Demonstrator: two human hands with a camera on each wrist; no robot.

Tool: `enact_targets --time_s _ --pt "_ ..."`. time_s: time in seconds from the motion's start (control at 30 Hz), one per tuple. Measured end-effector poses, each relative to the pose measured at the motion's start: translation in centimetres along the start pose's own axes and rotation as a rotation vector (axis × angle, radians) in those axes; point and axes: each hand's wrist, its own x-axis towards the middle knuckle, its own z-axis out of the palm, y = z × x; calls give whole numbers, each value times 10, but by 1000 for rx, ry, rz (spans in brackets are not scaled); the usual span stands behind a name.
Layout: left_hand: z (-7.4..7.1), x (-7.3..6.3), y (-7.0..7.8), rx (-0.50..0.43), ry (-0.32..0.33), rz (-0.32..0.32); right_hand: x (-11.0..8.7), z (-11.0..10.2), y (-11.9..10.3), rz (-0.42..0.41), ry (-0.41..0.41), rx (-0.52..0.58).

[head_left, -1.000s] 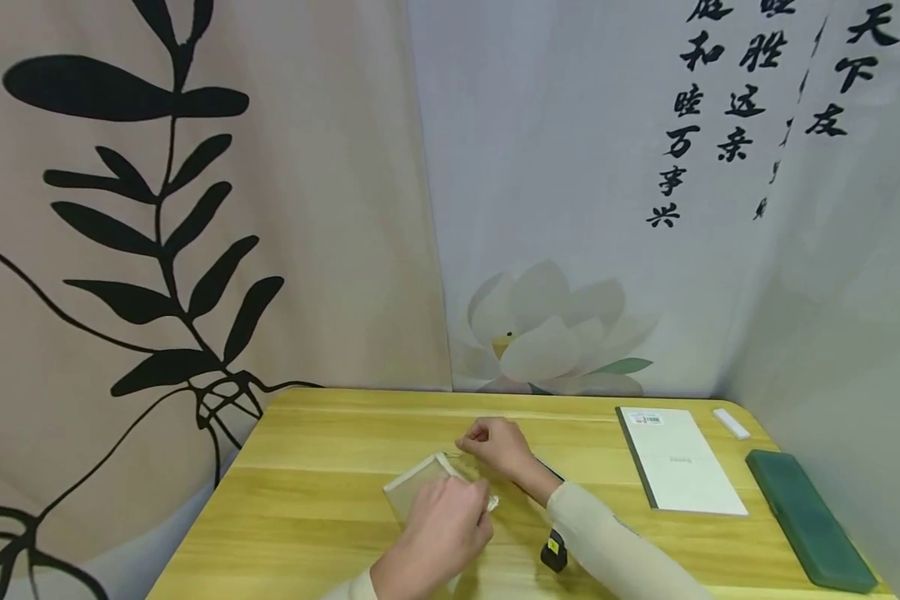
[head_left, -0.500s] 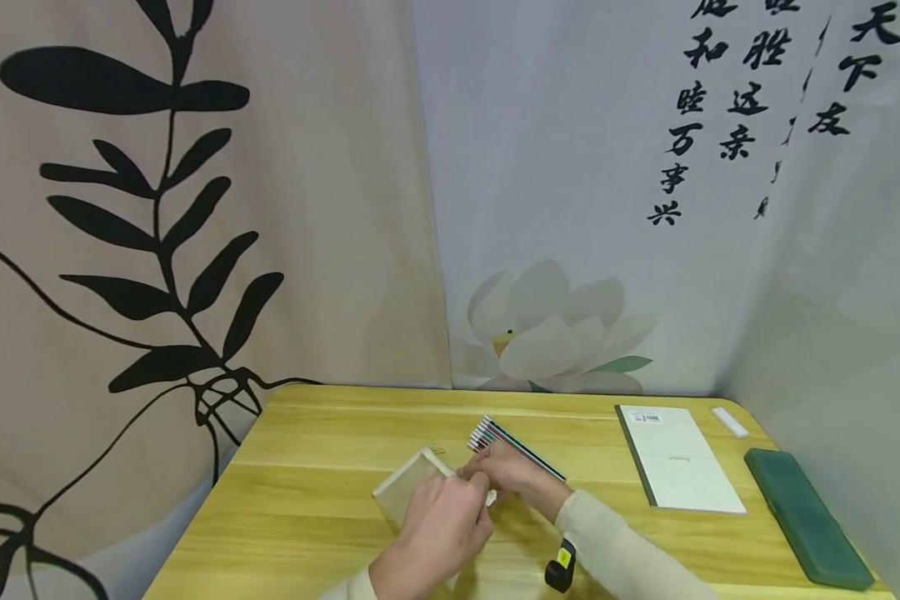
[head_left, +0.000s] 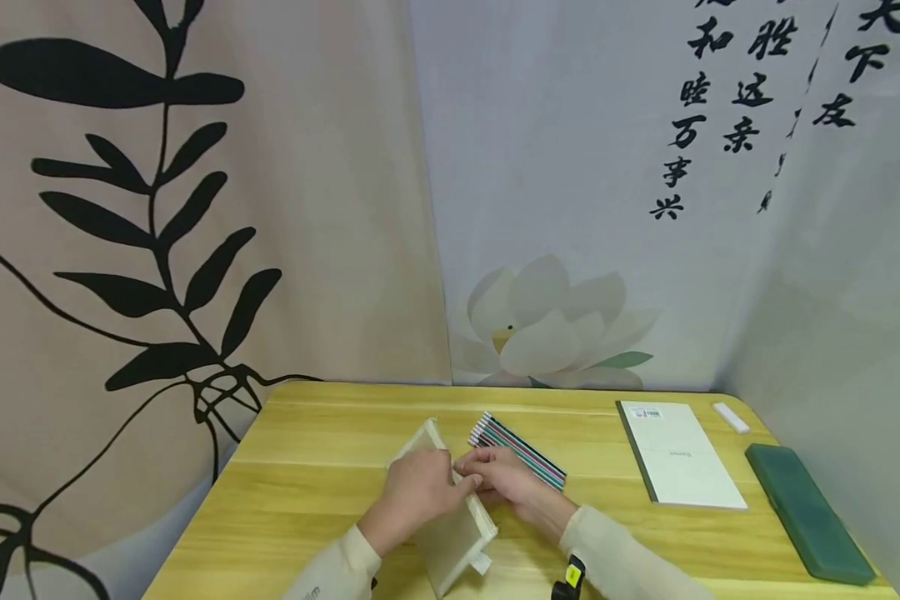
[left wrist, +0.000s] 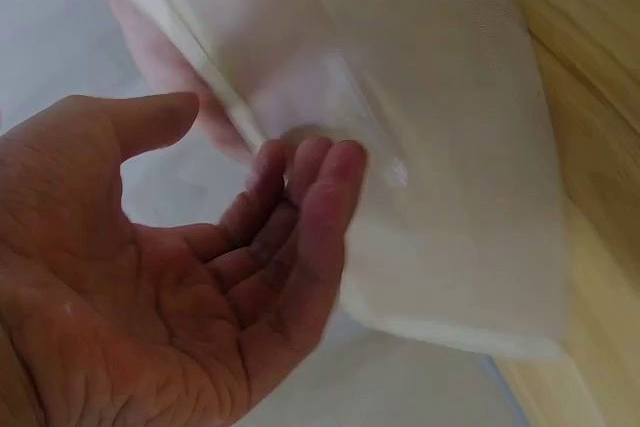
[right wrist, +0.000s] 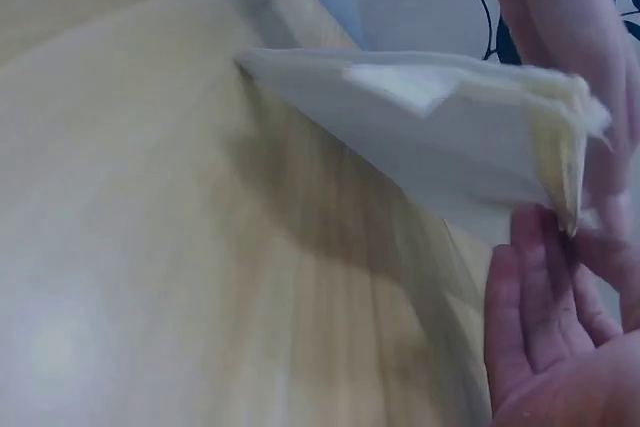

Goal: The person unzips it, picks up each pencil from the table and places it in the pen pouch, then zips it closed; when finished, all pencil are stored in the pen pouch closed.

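I see the right hand [head_left: 501,479] at the lower centre of the head view, thumb and fingers pinching the edge of a pale pouch [head_left: 453,542]; the left hand [head_left: 420,496] is just left of it, fingers loosely bent and thumb held apart in my left wrist view, though I can't tell whether its fingertips touch the pouch; the pouch slants between them, a white tag [head_left: 481,563] at its lower corner. Beyond, pencils [head_left: 517,450] lie side by side right of centre on the wooden table [head_left: 307,500]; toward the right edge lie a notebook [head_left: 682,458], a small white block [head_left: 731,418] and, lower right, a green case [head_left: 810,512].
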Motion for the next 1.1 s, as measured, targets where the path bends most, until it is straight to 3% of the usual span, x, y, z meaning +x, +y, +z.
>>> enact_targets --time_s 0.13,0.3,0.5,0.73,0.9,1.1 --pt "2 5 -9 -22 -58 -61 -1 2 5 12 -15 84" --pt "3 5 -13 -86 -116 -47 -3 0 10 38 -46 112" --pt "2 6 -14 -153 -118 -10 -9 -4 12 12 -81 110" --pt "-2 10 -20 -229 -134 -44 -10 -7 12 -32 -35 101" --pt "-5 10 -27 -325 -144 -66 -11 -10 12 -114 0 -43" --pt "-7 6 -33 -285 -84 -73 -10 -13 9 -253 12 -333"
